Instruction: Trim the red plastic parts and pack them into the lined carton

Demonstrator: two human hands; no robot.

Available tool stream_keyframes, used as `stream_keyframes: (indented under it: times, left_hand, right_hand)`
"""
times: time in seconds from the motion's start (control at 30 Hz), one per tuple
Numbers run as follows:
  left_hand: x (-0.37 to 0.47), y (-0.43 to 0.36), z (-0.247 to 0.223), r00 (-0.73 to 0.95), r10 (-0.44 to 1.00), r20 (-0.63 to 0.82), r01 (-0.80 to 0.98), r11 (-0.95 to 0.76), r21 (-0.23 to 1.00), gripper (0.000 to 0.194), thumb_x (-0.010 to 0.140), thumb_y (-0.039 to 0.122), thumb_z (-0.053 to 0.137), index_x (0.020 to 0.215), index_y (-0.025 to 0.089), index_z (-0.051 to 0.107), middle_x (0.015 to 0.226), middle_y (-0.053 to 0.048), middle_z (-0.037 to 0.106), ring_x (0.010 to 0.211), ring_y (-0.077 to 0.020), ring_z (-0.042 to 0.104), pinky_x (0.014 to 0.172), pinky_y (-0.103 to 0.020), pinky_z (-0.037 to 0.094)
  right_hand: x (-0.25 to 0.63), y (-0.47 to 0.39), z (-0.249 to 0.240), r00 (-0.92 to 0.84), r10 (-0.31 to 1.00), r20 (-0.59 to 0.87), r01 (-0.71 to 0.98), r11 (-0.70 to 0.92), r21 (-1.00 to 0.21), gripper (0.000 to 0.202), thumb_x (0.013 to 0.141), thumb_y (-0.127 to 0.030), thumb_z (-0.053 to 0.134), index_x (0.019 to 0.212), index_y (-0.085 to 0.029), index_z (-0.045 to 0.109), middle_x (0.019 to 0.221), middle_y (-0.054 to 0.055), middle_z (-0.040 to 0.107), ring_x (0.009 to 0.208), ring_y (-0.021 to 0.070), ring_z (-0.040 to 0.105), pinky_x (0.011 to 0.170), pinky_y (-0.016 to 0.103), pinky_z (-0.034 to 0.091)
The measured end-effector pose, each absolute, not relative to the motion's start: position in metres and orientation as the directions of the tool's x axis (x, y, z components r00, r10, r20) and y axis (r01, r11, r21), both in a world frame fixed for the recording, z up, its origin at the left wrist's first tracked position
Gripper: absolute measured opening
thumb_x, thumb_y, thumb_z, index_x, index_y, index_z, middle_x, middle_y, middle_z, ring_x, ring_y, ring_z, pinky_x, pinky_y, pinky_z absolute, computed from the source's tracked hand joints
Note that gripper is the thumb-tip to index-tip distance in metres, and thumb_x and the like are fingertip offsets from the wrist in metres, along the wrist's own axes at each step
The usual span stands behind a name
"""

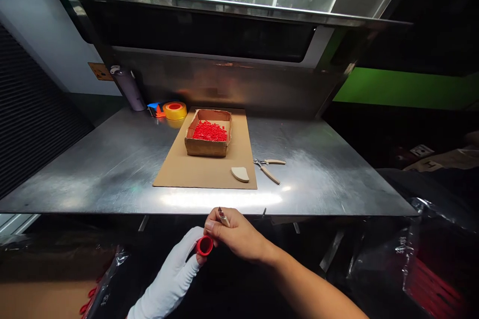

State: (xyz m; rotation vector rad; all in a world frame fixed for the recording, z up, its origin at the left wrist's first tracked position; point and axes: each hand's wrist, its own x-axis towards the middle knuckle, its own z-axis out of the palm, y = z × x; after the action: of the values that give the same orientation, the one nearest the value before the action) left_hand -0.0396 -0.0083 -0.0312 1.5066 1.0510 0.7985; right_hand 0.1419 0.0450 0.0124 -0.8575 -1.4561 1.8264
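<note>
In my gloved left hand [177, 266] is a hollow red cylindrical piece [204, 245], its round opening turned up toward me. The fingers close around its sides, just in front of the table edge. My bare right hand [235, 233] is closed on a small knife-like tool [223, 217] with a pale handle and a dark pointed tip that sticks up between the fingers. Its thumb and fingertips are at the far rim of the red piece; whether they press on it is hard to tell.
On the metal table [112, 169], a cardboard sheet [174, 172] bears a box [205, 148] of small red bits [210, 131] and a pale wedge [240, 174]. Pliers [270, 167] lie to the right. Yellow tape [175, 110] and a bottle [129, 88] stand back left. Plastic-lined containers flank me.
</note>
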Motion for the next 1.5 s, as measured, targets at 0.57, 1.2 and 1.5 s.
stream_keyframes:
  times: [0.57,1.2,1.5]
  left_hand:
    - [-0.037,-0.010,-0.024,0.341,0.931,-0.134,0.227,0.057,0.972,0.027,0.093,0.048,0.053,0.090,0.022,0.058,0.089,-0.002,0.053,0.082,-0.0195,0.046,0.080,-0.026,0.044]
    - [-0.039,-0.013,-0.008,0.354,0.922,-0.160,0.324,0.040,0.945,0.035,0.091,0.054,0.048,0.096,0.022,0.061,0.090,-0.003,0.061,0.084,-0.0220,0.052,0.075,-0.027,0.041]
    - [-0.037,-0.028,0.012,0.258,0.965,-0.051,0.339,-0.041,0.940,0.026,0.088,0.050,0.055,0.090,0.028,0.066,0.084,-0.003,0.064,0.077,-0.0241,0.057,0.073,-0.033,0.049]
  right_hand:
    - [0.148,0.045,0.013,-0.631,0.764,-0.137,-0.083,-0.242,-0.967,0.033,0.088,-0.045,0.062,0.074,-0.016,0.054,0.063,-0.002,0.055,0.054,0.0081,0.039,0.052,0.021,0.029]
    - [0.154,0.043,0.007,-0.625,0.766,-0.150,-0.070,-0.246,-0.967,0.020,0.088,-0.036,0.060,0.085,-0.015,0.059,0.066,-0.001,0.061,0.046,0.0060,0.035,0.044,0.021,0.025]
    - [0.162,0.046,0.008,-0.627,0.763,-0.158,-0.056,-0.247,-0.968,0.028,0.090,-0.044,0.059,0.093,-0.016,0.060,0.071,-0.001,0.063,0.045,0.0062,0.035,0.044,0.022,0.025]
